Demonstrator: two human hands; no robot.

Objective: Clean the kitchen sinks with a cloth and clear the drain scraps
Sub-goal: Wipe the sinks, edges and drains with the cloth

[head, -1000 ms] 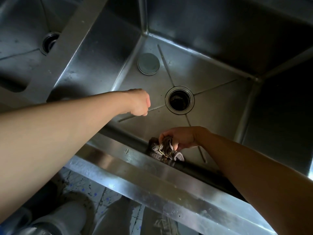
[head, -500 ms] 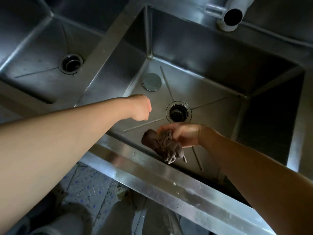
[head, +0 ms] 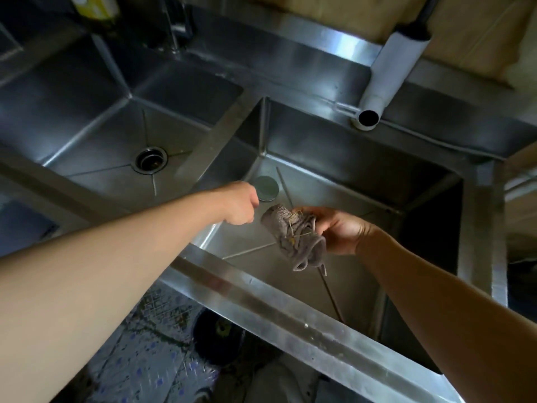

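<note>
My right hand (head: pixel 338 229) grips a crumpled grey-brown cloth (head: pixel 293 234) with thin yellowish scraps stuck to it, held above the right steel sink (head: pixel 348 158). My left hand (head: pixel 241 203) hovers beside the cloth with its fingers curled into a fist; whether it holds anything is hidden. A round grey drain plug (head: pixel 266 188) lies on the right sink's floor just behind my left hand. The right sink's drain is hidden behind the cloth and my right hand. The left sink (head: pixel 96 123) shows an open drain (head: pixel 150 159) with dark bits inside.
A white pipe spout (head: pixel 386 74) slants over the right sink's back rim. The steel front rim (head: pixel 290 315) runs below my arms. A dark bucket (head: pixel 218 340) stands on the speckled floor under the rim. A yellow bottle (head: pixel 93 5) stands far back left.
My right hand has lifted the cloth from the sink's front wall up over the drain. The view has tilted up, bringing the left sink and spout into sight. My left hand stays a fist.
</note>
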